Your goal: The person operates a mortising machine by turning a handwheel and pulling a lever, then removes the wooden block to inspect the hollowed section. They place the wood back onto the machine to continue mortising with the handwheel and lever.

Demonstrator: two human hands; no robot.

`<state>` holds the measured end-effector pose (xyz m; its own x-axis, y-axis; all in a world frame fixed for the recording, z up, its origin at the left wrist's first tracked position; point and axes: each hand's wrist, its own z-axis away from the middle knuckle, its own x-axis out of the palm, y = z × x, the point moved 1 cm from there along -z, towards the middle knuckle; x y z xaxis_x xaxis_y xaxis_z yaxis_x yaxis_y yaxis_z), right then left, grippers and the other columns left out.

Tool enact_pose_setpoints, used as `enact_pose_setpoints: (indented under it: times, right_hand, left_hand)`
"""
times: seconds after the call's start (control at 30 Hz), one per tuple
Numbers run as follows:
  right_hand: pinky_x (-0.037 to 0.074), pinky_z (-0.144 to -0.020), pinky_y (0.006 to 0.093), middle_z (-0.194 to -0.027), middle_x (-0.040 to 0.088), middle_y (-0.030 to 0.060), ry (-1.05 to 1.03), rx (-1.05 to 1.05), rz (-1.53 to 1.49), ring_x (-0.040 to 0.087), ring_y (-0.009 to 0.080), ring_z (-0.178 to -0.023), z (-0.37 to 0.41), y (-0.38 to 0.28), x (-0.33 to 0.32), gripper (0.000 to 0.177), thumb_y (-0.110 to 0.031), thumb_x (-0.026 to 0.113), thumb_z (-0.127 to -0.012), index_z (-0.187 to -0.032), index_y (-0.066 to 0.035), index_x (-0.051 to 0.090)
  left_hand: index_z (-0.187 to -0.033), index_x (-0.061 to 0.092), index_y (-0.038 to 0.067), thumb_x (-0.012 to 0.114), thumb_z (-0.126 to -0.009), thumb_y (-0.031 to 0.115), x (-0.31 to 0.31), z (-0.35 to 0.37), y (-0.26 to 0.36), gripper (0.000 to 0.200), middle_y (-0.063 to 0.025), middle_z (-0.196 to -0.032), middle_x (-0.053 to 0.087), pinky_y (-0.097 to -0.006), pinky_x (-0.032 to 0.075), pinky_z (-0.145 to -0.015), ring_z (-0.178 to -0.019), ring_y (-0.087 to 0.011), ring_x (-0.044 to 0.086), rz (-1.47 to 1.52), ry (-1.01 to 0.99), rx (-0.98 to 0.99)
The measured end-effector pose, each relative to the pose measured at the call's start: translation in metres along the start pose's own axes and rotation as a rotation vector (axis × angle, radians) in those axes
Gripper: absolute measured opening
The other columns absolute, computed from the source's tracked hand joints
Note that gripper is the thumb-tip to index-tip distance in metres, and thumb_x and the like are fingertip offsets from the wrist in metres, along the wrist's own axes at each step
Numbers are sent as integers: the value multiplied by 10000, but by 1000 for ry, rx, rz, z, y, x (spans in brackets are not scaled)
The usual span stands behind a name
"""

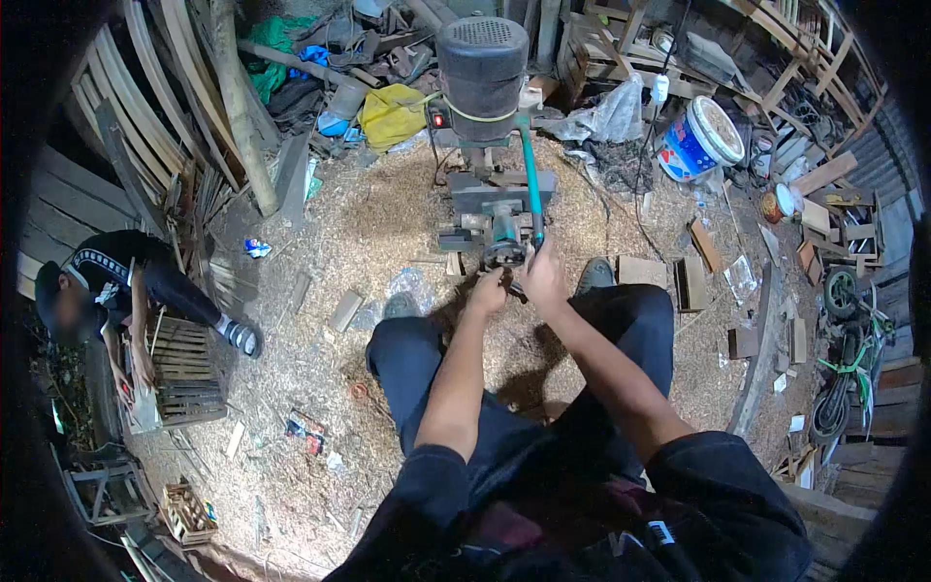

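Green lever (pixel 530 175) at upper centre, on the machine (pixel 482 68); my right hand (pixel 545 278) curls at its lower end, my left (pixel 488 293), half-curled, sits beside the round metal part (pixel 504 254). I can't tell how firmly either grips. The switch (pixel 438 120) shows red: if it's live, a slip could catch my fingers.

Wood blocks (pixel 643 272) on a shavings-covered floor (pixel 315 373)
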<state>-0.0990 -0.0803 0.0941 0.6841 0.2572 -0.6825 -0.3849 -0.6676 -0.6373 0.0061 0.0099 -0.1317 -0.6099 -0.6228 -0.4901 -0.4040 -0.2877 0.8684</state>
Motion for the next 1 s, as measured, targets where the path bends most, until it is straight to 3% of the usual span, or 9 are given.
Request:
enact_pose_setpoints:
  times: [0.2, 0.27, 0.3, 0.57, 0.67, 0.73, 0.83, 0.87, 1.0]
  right_hand:
    - [486, -766, 561, -1050, 586, 348, -4, 40, -50, 607, 511, -902, 13, 41, 49, 445, -128, 497, -960, -1346, 61, 381]
    - [487, -811, 562, -1122, 565, 354, -36, 81, -32, 602, 516, -935, 13, 28, 40, 464, -116, 495, -952, -1358, 65, 362]
    - [487, -807, 565, -1114, 576, 339, -55, 118, -104, 600, 519, -933, 12, 34, 45, 448, -115, 492, -953, -1356, 39, 370]
    - [446, -947, 530, -1259, 447, 368, -135, 35, -171, 503, 512, -1139, -5, -5, -13, 522, -74, 508, -937, -1413, 47, 330]
    - [440, -1009, 463, -1252, 527, 273, -73, -262, -143, 537, 426, -1194, -49, -70, -95, 261, -138, 569, -937, -1118, 44, 613]
    - [497, -779, 403, -878, 651, 177, -179, -81, -373, 648, 299, -861, -104, -115, -145, 279, -215, 575, -961, -842, 31, 631]
    - [473, -808, 320, -891, 685, 93, 197, -636, -552, 607, 165, -844, -219, -144, -164, 362, -319, 574, -987, -1062, 28, 651]
    - [420, -647, 277, -745, 546, 5, 147, -530, -654, 493, 101, -697, -249, -163, -168, 266, -292, 525, -1012, -950, -40, 583]
    - [430, -937, 299, -1112, 622, 127, 90, -616, -773, 547, 186, -1055, -361, -141, -128, 454, -333, 568, -1001, -1277, 24, 516]
  left_hand:
    - [-1153, 602, 4, 559, -918, 108, -78, -4, 147, 261, -229, -1218, 583, -443, 441, -980, -1133, -391, 564, -112, 514, -46]
    - [-1207, 586, 12, 560, -926, 110, -74, -15, 141, 299, -220, -1296, 536, -445, 411, -1030, -1202, -395, 516, -84, 475, 139]
    - [-1287, 564, 36, 527, -958, 149, -63, -21, 122, 349, -218, -1369, 490, -436, 364, -1088, -1279, -406, 454, -30, 238, 75]
    - [-1378, 507, 51, 462, -1012, 221, -43, -32, 83, 406, -227, -1418, 464, -410, 317, -1129, -1342, -393, 407, 222, 159, -27]
    - [-1366, 505, 40, 518, -985, 248, -46, -30, 74, 434, -263, -1378, 483, -412, 333, -1112, -1306, -425, 432, 60, 176, 227]
    - [-1355, 510, 53, 555, -955, 209, -47, -28, 80, 432, -274, -1354, 494, -422, 343, -1106, -1293, -433, 440, 132, 255, 331]
    - [-1342, 516, 45, 558, -937, 147, -50, -30, 82, 420, -257, -1355, 501, -425, 388, -1072, -1271, -413, 472, 18, 178, 182]
    - [-1337, 517, 39, 559, -937, 140, -49, -30, 80, 415, -253, -1346, 511, -422, 404, -1055, -1255, -404, 492, 42, 180, 163]
    - [-1319, 521, 33, 538, -960, 138, -54, -33, 80, 374, -235, -1281, 567, -410, 446, -1004, -1187, -374, 561, 95, 187, -2]
